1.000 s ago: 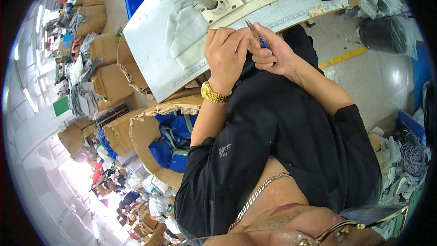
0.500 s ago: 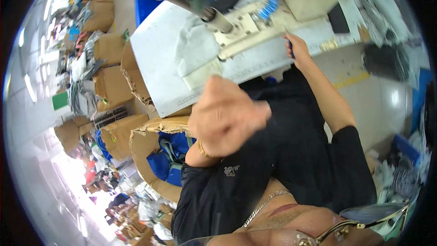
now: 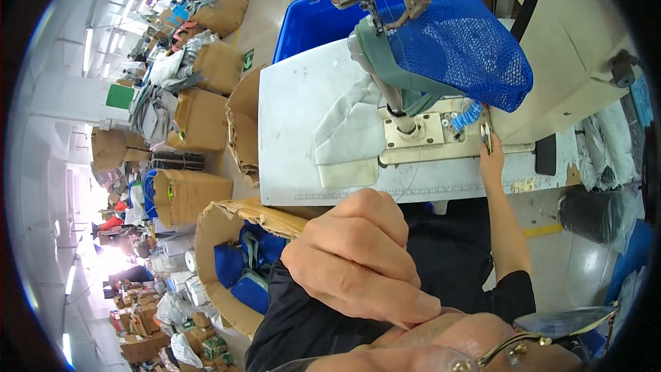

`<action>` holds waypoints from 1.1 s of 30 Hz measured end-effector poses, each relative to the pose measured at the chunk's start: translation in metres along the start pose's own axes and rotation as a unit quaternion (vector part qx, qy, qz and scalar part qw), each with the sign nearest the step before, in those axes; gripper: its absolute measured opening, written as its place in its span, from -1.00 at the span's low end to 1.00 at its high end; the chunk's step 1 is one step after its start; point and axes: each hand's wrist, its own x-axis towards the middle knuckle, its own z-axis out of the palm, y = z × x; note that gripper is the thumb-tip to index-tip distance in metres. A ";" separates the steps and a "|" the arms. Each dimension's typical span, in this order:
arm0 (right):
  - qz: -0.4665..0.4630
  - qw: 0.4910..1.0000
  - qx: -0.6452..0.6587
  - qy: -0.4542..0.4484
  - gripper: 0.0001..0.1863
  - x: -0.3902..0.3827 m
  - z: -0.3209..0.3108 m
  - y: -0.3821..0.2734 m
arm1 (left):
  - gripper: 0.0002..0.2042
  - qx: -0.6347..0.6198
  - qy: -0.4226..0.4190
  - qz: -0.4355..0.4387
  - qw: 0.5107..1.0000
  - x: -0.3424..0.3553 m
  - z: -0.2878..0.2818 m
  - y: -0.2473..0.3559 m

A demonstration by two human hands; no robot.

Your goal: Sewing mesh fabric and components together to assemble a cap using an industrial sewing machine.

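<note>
My left hand point(image 3: 354, 258) is raised close to the camera, its fingers curled in; whatever may be pinched in them is hidden. Farther off, my right hand point(image 3: 491, 160) grips small thread snips point(image 3: 487, 136), tips pointing away from me, beside the base of the sewing machine point(image 3: 564, 62). Over the machine's upright post point(image 3: 403, 120) hangs a blue mesh piece point(image 3: 461, 48) with a grey-green fabric band point(image 3: 403, 79), just under the needle area. Close to the snips, a bundle of blue cord point(image 3: 468, 116) rests on the machine base.
A pale cloth point(image 3: 351, 131) lies on the white table point(image 3: 289, 103). A blue bin point(image 3: 303, 24) stands beyond it. Below the table's left corner, a cardboard box point(image 3: 213, 248) holds blue pieces. More boxes point(image 3: 200, 117) line the left. A dark wrapped bundle point(image 3: 589, 217) is at right.
The view has shifted, bringing the machine head and blue mesh into sight. My left hand has come nearer the camera. My right hand has moved over the machine base with the snips.
</note>
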 end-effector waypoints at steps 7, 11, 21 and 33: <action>-0.120 0.985 -0.112 0.050 -0.44 -0.019 0.001 -0.013 | -0.88 0.292 0.104 0.002 0.951 0.030 -0.055 -0.049; -0.217 0.962 -0.152 0.068 -0.44 -0.027 0.012 -0.004 | -0.92 0.266 0.169 -0.059 0.947 0.062 -0.078 -0.088; -0.211 0.950 -0.220 0.069 -0.43 -0.029 0.019 -0.009 | -0.88 0.334 0.152 -0.080 0.927 0.082 -0.078 -0.097; -0.207 0.951 -0.220 0.066 -0.45 -0.031 0.021 -0.013 | -0.88 0.284 0.205 -0.090 0.932 0.086 -0.068 -0.100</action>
